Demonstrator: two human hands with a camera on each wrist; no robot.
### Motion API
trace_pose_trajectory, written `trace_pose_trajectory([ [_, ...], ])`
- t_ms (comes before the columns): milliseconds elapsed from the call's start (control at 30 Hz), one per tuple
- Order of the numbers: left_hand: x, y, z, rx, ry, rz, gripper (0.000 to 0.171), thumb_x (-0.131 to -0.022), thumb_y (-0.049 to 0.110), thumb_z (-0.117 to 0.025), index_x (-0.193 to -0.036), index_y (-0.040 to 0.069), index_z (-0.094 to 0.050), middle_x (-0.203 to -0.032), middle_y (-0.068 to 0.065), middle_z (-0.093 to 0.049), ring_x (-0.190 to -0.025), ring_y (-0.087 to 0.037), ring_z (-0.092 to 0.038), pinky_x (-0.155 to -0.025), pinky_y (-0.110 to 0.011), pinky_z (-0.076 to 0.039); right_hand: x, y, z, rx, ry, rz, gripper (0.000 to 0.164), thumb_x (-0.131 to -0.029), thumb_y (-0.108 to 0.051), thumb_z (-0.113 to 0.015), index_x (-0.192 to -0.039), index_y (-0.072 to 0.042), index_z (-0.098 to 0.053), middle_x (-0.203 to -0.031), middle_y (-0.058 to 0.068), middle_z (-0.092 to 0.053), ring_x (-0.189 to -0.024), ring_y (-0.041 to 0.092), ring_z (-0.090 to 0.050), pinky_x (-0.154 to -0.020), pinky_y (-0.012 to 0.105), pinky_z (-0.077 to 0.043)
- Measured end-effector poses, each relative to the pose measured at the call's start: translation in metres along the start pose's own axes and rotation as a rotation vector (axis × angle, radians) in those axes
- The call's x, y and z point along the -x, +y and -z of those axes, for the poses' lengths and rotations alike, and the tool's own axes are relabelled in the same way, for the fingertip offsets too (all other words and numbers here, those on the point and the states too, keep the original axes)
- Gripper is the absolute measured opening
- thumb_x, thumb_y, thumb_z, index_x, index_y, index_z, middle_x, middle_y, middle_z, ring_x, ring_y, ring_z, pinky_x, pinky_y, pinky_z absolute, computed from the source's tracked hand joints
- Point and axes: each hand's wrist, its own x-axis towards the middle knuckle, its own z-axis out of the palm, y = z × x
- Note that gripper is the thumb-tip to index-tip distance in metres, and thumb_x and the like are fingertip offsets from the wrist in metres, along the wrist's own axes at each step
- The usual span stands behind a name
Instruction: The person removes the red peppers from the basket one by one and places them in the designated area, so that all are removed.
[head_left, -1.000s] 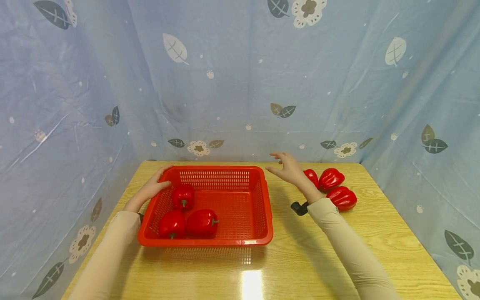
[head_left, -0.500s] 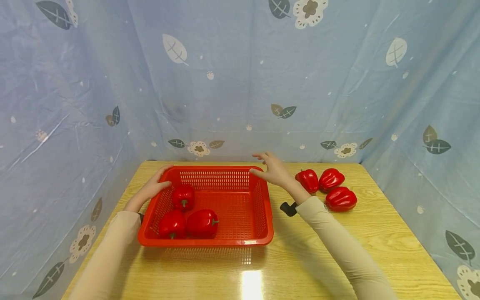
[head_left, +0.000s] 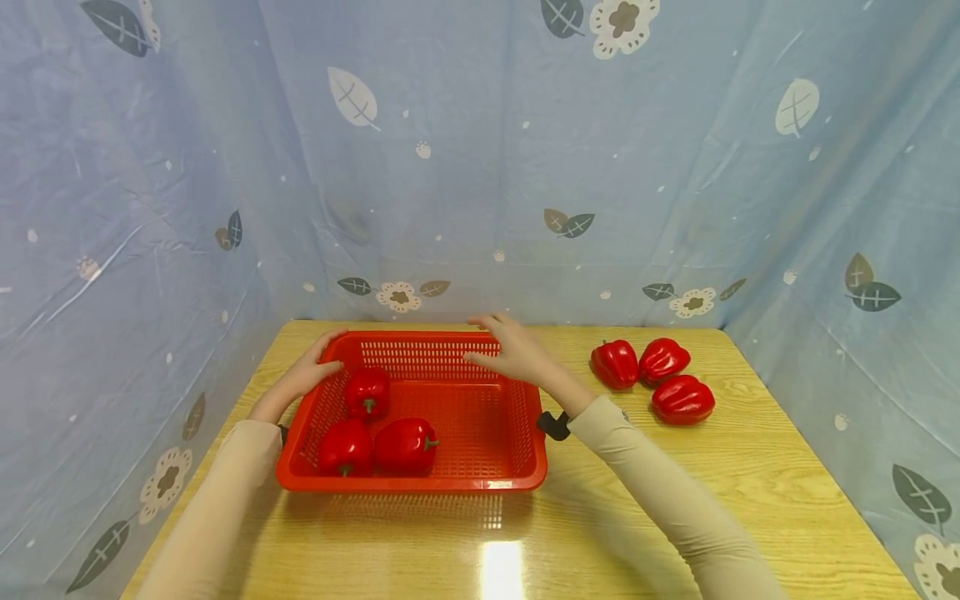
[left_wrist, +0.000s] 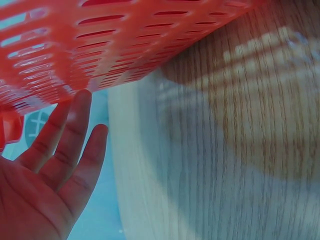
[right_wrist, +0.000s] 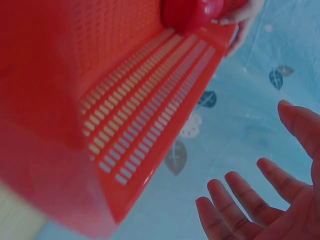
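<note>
My right grip [head_left: 517,354] hovers by the far right corner of the rectangular, slotted red plastic basket [head_left: 412,485], fingers spread, holding nothing. My left grip [head_left: 306,372] straddles the left rim, fingers nearly straight, no firm pinch showing. I judge I'm setting hands to the basket; next probably calls for closing on both ends. It stands level on the yellow wood-grain bench [head_left: 750,492], three glossy red bell peppers [head_left: 405,446] in its left half.

White glare on table [head_left: 750,467], bluish wrist views
</note>
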Motion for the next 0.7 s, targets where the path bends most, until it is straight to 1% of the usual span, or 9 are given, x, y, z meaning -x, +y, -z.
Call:
trace_pose_trajectory([
  [167,0.001,0.001,0.001,0.003,-0.004,-0.007,0.063,-0.092,0.0,-0.047,-0.146,-0.001,-0.015,-0.133,-0.035,-0.036,-0.11,-0.047,-0.048,-0.076,-0.026,-0.05,-0.003,-0.012,-0.008,-0.003,-0.04,0.028,0.065,-0.084,-0.047,-0.063,-0.137,-0.016,-0.045,-0.13,0.01,-0.049,-0.114,0.027,-0.052,-0.089,0.043,-0.047],
  [367,0.001,0.001,0.001,0.005,-0.009,0.002,0.063,-0.091,-0.001,-0.046,-0.146,0.0,-0.015,-0.135,-0.034,-0.035,-0.11,-0.048,-0.047,-0.075,-0.024,-0.05,-0.005,-0.022,-0.019,-0.027,-0.066,0.04,0.064,-0.083,-0.043,-0.065,-0.138,-0.02,-0.044,-0.135,0.005,-0.046,-0.12,0.022,-0.048,-0.088,0.042,-0.047],
  [500,0.001,0.0,0.001,-0.011,-0.003,-0.01,0.062,-0.092,0.0,-0.046,-0.146,-0.001,-0.015,-0.134,-0.035,-0.036,-0.109,-0.046,-0.048,-0.075,-0.024,-0.05,-0.006,-0.028,-0.025,-0.033,-0.094,0.061,0.064,-0.083,-0.044,-0.065,-0.138,-0.02,-0.043,-0.137,0.003,-0.044,-0.123,0.021,-0.045,-0.092,0.042,-0.045],
  [633,0.001,0.0,-0.001,-0.033,0.006,-0.019,0.062,-0.092,0.001,-0.048,-0.146,-0.001,-0.017,-0.134,-0.034,-0.037,-0.11,-0.045,-0.049,-0.077,-0.023,-0.049,-0.007,-0.033,-0.03,-0.042,-0.144,0.083,0.066,-0.083,-0.044,-0.065,-0.139,-0.019,-0.042,-0.135,0.006,-0.046,-0.118,0.024,-0.05,-0.091,0.043,-0.046],
  [700,0.002,0.001,-0.002,-0.04,0.005,-0.023,0.062,-0.092,0.001,-0.048,-0.146,0.0,-0.017,-0.135,-0.034,-0.037,-0.111,-0.045,-0.048,-0.078,-0.023,-0.048,-0.008,-0.035,-0.034,-0.039,-0.169,0.091,0.066,-0.083,-0.045,-0.065,-0.139,-0.019,-0.042,-0.133,0.008,-0.047,-0.114,0.025,-0.052,-0.089,0.042,-0.047],
])
